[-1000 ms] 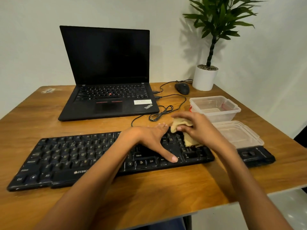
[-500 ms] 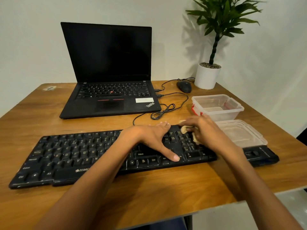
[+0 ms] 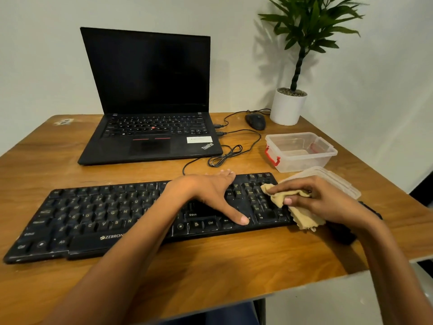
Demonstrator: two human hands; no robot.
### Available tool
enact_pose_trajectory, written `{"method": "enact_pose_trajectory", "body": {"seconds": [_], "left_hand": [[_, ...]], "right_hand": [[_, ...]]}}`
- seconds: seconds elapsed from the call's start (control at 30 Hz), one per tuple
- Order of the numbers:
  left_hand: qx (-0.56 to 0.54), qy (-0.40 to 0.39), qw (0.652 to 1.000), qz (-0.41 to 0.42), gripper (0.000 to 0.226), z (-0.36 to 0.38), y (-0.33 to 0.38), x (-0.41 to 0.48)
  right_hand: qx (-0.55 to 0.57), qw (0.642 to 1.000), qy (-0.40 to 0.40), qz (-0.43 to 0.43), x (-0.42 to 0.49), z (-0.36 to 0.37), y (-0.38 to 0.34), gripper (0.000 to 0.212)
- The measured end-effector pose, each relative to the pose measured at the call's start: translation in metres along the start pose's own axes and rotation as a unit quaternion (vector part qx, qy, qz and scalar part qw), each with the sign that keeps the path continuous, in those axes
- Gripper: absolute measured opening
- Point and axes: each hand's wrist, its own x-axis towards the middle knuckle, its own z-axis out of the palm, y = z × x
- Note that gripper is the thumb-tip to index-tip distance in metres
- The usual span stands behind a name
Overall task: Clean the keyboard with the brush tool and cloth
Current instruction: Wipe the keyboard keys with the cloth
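A black keyboard (image 3: 93, 216) lies across the near part of the wooden table. My left hand (image 3: 210, 193) rests flat on its right-middle section, fingers spread, thumb on the arrow keys. My right hand (image 3: 321, 200) grips a crumpled tan cloth (image 3: 302, 218) against the number pad at the keyboard's right end. A dark object (image 3: 344, 233), perhaps the brush tool, lies under my right wrist and is mostly hidden.
An open black laptop (image 3: 150, 137) stands behind the keyboard. A coiled cable (image 3: 225, 156), a black mouse (image 3: 255, 121) and a potted plant (image 3: 287, 109) are at the back right. A clear plastic box (image 3: 302, 158) and its lid (image 3: 339, 181) sit by the table's right edge.
My right hand has slid the cloth rightward from the keys beside my left hand to the number pad. My left hand has stayed in place.
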Motion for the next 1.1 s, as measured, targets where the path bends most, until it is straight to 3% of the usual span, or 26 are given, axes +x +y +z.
{"method": "enact_pose_trajectory", "body": {"seconds": [0.2, 0.37, 0.57, 0.77, 1.1], "left_hand": [[0.015, 0.006, 0.999, -0.03, 0.125, 0.01, 0.017, 0.002], [0.03, 0.007, 0.999, -0.042, 0.126, 0.008, 0.019, 0.004], [0.039, 0.012, 0.998, -0.043, 0.126, 0.009, 0.02, 0.003], [0.045, 0.014, 0.998, -0.046, 0.126, 0.009, 0.021, 0.004], [0.035, 0.017, 0.999, -0.038, 0.126, 0.008, 0.019, 0.0]], "right_hand": [[-0.058, 0.996, 0.072, -0.009, 0.02, 0.026, -0.006, 0.044], [-0.002, 1.0, -0.027, -0.001, -0.007, 0.009, -0.012, 0.038], [0.004, 0.998, 0.065, -0.005, 0.001, 0.025, -0.018, 0.038], [0.021, 0.999, 0.005, -0.034, -0.014, 0.044, -0.032, 0.041], [-0.097, 0.992, 0.076, 0.02, -0.029, 0.022, -0.027, 0.038]]}}
